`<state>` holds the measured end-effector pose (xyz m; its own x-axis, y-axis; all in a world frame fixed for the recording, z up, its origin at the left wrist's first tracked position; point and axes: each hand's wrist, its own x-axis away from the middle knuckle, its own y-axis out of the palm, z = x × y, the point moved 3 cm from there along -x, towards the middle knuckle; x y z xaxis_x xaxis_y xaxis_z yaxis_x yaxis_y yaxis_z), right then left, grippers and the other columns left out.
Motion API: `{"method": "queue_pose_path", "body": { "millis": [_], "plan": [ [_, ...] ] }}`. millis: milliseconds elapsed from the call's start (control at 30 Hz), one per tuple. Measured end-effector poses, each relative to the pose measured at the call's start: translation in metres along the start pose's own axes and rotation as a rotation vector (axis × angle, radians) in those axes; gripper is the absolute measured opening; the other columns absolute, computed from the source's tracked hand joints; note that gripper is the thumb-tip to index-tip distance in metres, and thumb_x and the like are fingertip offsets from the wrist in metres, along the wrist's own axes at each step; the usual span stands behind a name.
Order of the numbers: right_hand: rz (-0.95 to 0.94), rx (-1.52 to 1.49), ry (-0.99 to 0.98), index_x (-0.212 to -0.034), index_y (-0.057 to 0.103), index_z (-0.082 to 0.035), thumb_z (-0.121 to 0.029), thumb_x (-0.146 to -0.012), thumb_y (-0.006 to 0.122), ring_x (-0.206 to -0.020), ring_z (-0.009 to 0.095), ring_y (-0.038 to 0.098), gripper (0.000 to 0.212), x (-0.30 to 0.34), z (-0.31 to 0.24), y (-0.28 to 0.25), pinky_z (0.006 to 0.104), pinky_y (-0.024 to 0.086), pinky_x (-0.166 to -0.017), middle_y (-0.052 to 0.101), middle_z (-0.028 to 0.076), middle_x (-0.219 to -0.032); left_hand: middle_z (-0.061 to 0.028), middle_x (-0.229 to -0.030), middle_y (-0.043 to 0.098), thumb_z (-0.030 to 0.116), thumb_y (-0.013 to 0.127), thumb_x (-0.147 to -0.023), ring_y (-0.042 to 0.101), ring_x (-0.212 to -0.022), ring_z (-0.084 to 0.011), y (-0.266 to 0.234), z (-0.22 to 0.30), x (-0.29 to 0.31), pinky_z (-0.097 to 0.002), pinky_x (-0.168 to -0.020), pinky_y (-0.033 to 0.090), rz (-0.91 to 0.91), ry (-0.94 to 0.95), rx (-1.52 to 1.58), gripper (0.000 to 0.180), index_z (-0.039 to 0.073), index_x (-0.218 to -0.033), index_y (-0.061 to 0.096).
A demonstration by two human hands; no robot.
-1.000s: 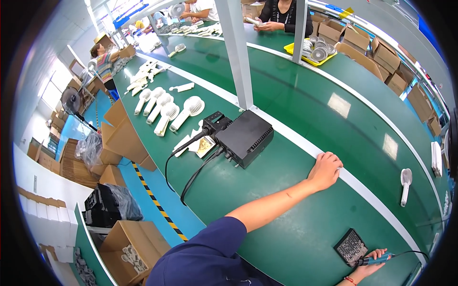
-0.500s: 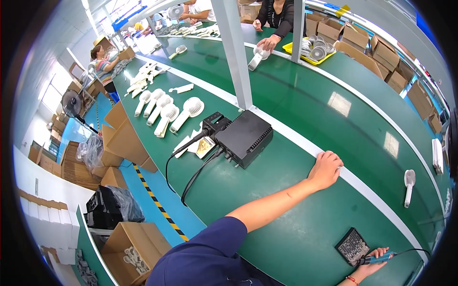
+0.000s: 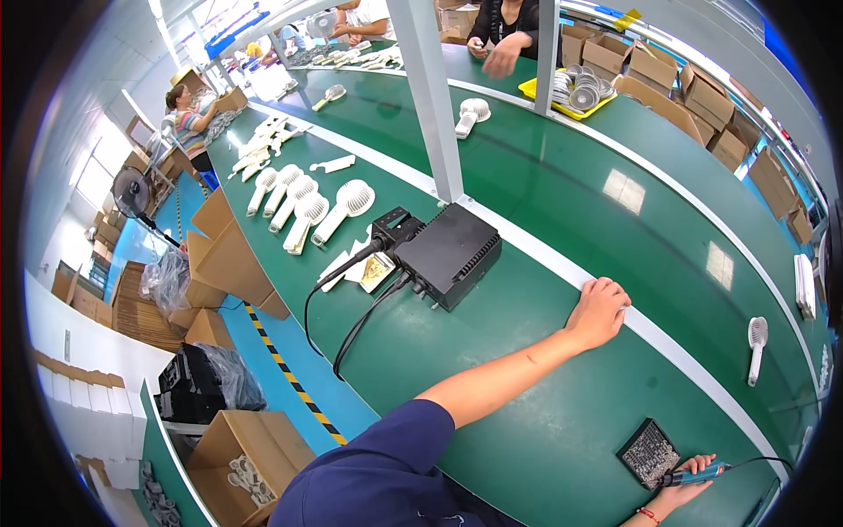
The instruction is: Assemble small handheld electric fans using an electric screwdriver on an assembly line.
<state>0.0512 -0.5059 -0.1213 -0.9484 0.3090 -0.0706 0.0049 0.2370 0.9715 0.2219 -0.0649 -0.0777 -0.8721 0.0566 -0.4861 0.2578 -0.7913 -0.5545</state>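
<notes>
My left hand [image 3: 601, 314] rests on the white rail [image 3: 660, 351] along the green conveyor belt, its fingers curled over the edge. At the lower right, my right hand [image 3: 690, 485] is closed round a teal electric screwdriver [image 3: 702, 475] with a black cord. The screwdriver's tip end is beside a black tray of small screws [image 3: 648, 452]. A white handheld fan [image 3: 756, 350] lies on the belt beyond my right hand. Another white handheld fan [image 3: 472, 118] lies farther up the belt, in front of a co-worker.
A black power box [image 3: 450, 255] with cables stands on the green bench, near a soldering sponge tray [image 3: 378, 270]. Several white fans [image 3: 349, 207] and shell parts lie beyond it. A grey post [image 3: 428, 105] rises from the rail. Across the belt is a yellow tray [image 3: 580, 107] of round grilles.
The co-worker's hand has let go of the far fan and drawn back, leaving it on the belt. The near fan has shifted slightly along the belt. My hands have stayed in place.
</notes>
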Motion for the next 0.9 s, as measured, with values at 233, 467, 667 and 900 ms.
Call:
{"method": "queue_pose_path", "body": {
  "millis": [233,467,667,900],
  "plan": [
    [-0.002,-0.037,0.007,-0.129,0.039,0.004,-0.025,-0.099,0.04,-0.081,0.018,0.044,0.042,0.004,0.007,0.005,0.0293,0.04,-0.067,0.045,0.009,-0.098,-0.0077,-0.101,0.059,0.005,0.062,-0.081,0.049,-0.107,-0.0254,0.001,0.0,0.001,-0.0414,-0.098,0.035,0.016,0.009,-0.008,0.013,0.006,-0.094,0.066],
    [-0.012,-0.012,0.004,-0.128,0.04,0.004,-0.03,-0.101,0.036,-0.081,0.018,0.043,0.044,0.004,0.003,0.001,0.0298,0.04,-0.068,0.045,0.009,-0.097,-0.0071,-0.102,0.059,0.006,0.06,-0.082,0.049,-0.11,-0.0253,0.001,0.0,0.0,-0.0424,-0.098,0.034,-0.009,0.0,0.001,0.015,0.006,-0.096,0.065],
    [-0.003,-0.004,-0.006,-0.127,0.04,0.003,-0.032,-0.102,0.034,-0.08,0.018,0.043,0.044,0.006,0.007,0.005,0.0298,0.04,-0.067,0.045,0.009,-0.097,-0.0073,-0.103,0.059,0.006,0.061,-0.082,0.049,-0.11,-0.0258,0.0,-0.002,0.001,-0.0416,-0.098,0.034,-0.007,0.002,-0.021,0.015,0.006,-0.097,0.064],
    [0.015,0.035,-0.022,-0.128,0.04,0.003,-0.032,-0.102,0.034,-0.081,0.018,0.044,0.044,0.006,0.006,0.002,0.0297,0.041,-0.067,0.045,0.009,-0.098,-0.0076,-0.103,0.059,0.007,0.062,-0.082,0.049,-0.111,-0.0261,0.0,0.001,0.001,-0.042,-0.099,0.034,-0.02,0.005,-0.017,0.015,0.006,-0.097,0.064]
  ]
}}
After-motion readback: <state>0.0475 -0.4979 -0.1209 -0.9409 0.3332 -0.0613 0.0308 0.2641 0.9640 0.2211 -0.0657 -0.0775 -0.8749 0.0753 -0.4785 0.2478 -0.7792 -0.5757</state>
